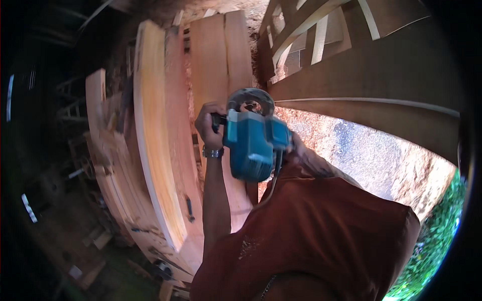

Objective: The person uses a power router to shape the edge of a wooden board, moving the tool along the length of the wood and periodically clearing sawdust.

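A teal plunge router is between my two hands, in front of my body, its round base facing away from me. My left hand is wrapped round the black side handle, with a metal watch on the wrist. On the other side, my right hand grips the router; the body hides most of those fingers. A cord hangs from the tool past my shirt. Under and beyond the router lie long wooden planks. I cannot tell whether the base touches them.
A thick pale beam stands along the boards at left. A dark hand tool rests near its lower end. Wooden panels with curved slats lean at the upper right. Sunlit ground and green plants are to the right.
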A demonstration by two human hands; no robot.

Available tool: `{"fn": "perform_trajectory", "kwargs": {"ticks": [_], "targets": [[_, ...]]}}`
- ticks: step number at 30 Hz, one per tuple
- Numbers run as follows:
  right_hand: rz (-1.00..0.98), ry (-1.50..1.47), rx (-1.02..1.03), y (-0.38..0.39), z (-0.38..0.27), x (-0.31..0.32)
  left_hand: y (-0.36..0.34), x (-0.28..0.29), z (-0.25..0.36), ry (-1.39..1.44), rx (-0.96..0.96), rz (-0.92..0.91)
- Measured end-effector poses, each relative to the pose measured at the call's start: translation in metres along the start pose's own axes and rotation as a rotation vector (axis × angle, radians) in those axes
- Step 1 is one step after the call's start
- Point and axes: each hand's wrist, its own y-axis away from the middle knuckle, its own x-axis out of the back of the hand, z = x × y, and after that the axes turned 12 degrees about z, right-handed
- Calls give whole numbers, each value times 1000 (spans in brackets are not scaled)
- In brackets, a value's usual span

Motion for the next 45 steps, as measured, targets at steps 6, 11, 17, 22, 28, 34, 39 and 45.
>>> {"fn": "perform_trajectory", "kwargs": {"ticks": [6, 11, 17, 22, 28, 34, 39, 45], "targets": [[-16, 64, 314, -66, -157, -91, -125, -81, -135, 214, 448, 381], [243, -110, 653, -110, -242, -160, -229, -150, -193, 99, 484, 374], [456, -250, 863, -207, -317, -191, -297, -191, -246, -419, 301, 341], [498, 43, 933, -232, -355, -220, -340, -207, -251, -52, 415, 242], [273, -407, 822, -225, -401, -247, -353, -236, -242, -62, 453, 180], [339, -36, 1137, -250, -409, -240, -384, -224, -289, -344, -19, 194], [554, 373, 1463, -220, -409, -252, -387, -224, -305, -301, 21, 351], [452, 343, 1529, -218, -399, -250, -407, -202, -312, -125, 58, 416]]}}
